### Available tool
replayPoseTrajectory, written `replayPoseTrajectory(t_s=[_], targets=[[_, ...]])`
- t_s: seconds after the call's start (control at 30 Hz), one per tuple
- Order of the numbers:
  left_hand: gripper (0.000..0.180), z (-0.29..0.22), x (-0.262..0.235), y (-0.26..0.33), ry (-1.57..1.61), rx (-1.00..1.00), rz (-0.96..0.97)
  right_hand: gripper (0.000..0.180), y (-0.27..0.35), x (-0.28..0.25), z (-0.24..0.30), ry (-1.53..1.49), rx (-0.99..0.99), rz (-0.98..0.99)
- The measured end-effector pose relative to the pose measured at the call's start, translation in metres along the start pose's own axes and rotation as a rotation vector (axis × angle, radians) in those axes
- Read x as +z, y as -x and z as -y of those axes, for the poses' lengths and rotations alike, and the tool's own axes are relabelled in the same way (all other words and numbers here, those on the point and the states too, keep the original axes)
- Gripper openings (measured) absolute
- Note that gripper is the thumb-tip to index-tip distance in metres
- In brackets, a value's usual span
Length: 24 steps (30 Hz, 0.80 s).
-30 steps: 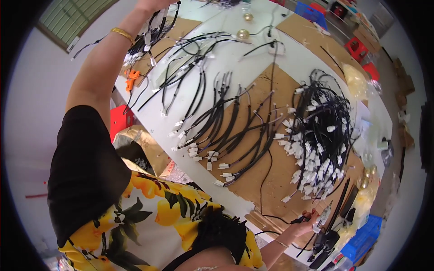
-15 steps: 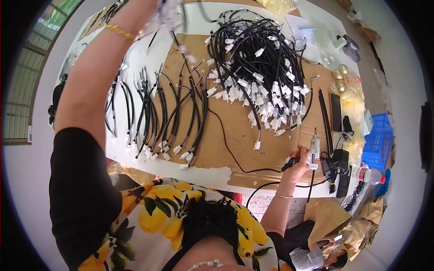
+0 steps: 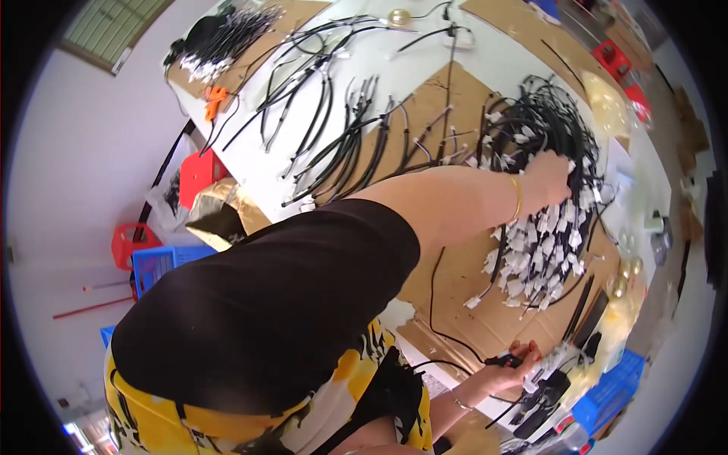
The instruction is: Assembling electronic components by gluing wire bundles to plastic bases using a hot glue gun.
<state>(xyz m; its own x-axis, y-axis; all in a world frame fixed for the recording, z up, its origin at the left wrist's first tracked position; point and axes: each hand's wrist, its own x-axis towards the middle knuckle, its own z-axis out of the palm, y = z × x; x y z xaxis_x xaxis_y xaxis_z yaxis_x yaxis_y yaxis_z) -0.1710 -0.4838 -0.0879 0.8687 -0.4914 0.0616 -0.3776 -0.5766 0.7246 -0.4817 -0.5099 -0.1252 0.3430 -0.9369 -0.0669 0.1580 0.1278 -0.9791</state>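
Observation:
My left hand [image 3: 547, 182] reaches across onto a big heap of black cables [image 3: 557, 125] with white plug connectors [image 3: 535, 243]. Its fingers are curled down among the cables, and their tips are hidden. At the near right, my right hand [image 3: 516, 369] is closed round the black handle of a hot glue gun [image 3: 540, 371]. A black cord runs off from that handle to the left. Loose rows of similar cables [image 3: 353, 148] lie on the cardboard [image 3: 455, 292] and white tabletop, left of the heap and partly behind my left arm.
Another cable bundle [image 3: 231, 45] lies far left, near an orange clamp [image 3: 215, 102]. Black rods [image 3: 578, 307], gold balls [image 3: 626, 277] and a black adapter [image 3: 547, 394] line the right side. Blue crates [image 3: 610, 390] and a red stool [image 3: 199, 180] stand off the table.
My left hand has come from the far left of the table to the cable heap on the right. The view has turned leftward. My right hand still holds the glue gun.

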Motion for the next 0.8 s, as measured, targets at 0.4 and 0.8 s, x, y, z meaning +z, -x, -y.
replayPoseTrajectory(t_s=[0.4,0.8], targets=[[0.022,0.21,-0.212,0.043,0.322,0.085,-0.431,0.028,0.006,0.042,0.008,0.048,-0.072,0.018],[0.026,0.444,-0.383,0.159,-0.466,-0.775,-0.722,0.024,-0.011,0.051,-0.016,0.15,-0.001,-0.094]])
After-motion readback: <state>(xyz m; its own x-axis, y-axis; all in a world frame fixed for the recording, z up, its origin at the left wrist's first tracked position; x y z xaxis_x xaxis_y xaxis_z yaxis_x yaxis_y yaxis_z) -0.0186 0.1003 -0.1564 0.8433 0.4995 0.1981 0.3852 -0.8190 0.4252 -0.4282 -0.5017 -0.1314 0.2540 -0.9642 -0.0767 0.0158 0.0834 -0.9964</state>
